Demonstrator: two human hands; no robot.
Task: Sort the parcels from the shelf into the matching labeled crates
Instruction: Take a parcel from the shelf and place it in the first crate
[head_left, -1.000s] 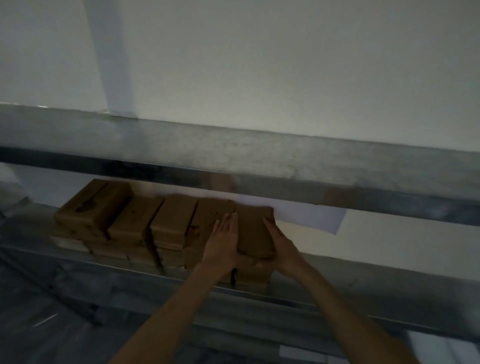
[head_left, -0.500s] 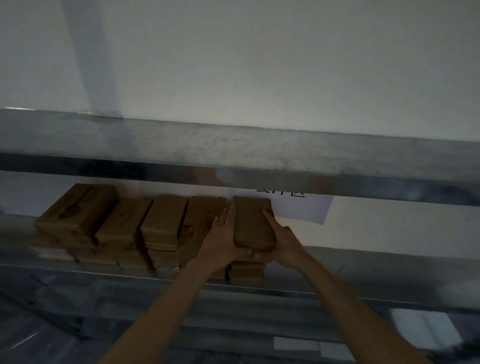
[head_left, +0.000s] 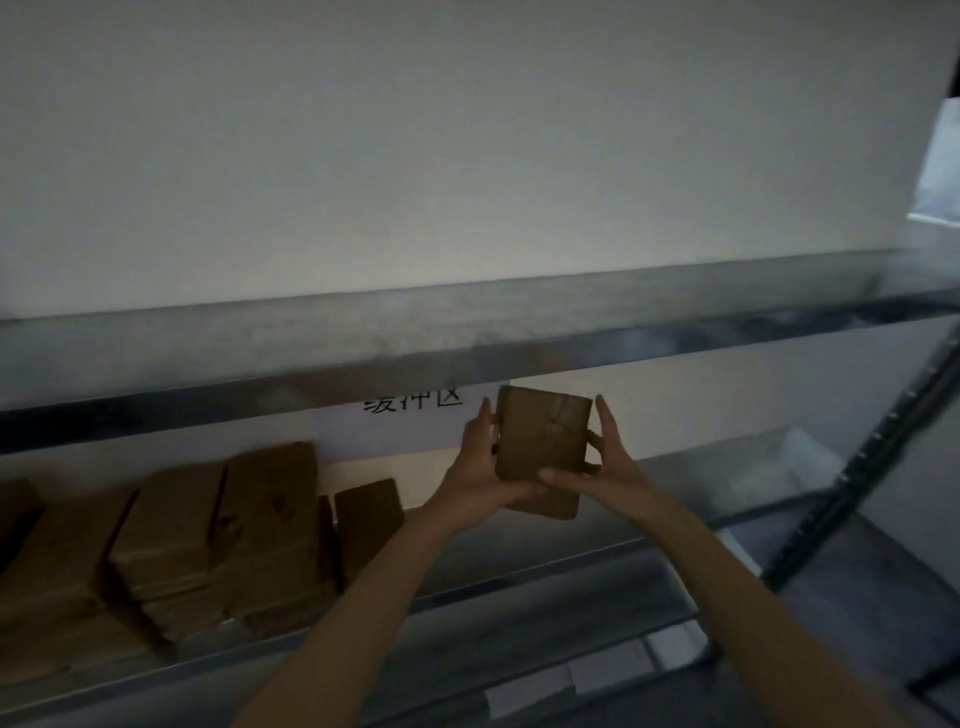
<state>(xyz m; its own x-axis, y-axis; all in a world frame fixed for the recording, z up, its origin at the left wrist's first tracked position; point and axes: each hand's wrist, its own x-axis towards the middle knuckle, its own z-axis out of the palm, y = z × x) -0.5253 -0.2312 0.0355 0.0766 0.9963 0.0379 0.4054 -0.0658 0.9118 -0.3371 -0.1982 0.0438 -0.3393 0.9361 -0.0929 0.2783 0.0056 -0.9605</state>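
Now we are holding brown parcel in air above shelf, right of remaining stacks, on which it was resting moments ago. Both hands are gripping its side edges: left hand, right hand. Pick looking done; label reading coming next, crates not showing.

The parcel came off the top of the rightmost stack and rose into the air right of centre. It was tipped up with its broad face to the camera, well apart from the other parcels. The left hand and right hand went up with it, gripping its two side edges. The view swung, so the stacks slid to the lower left and the characters on the paper sign came into sight.
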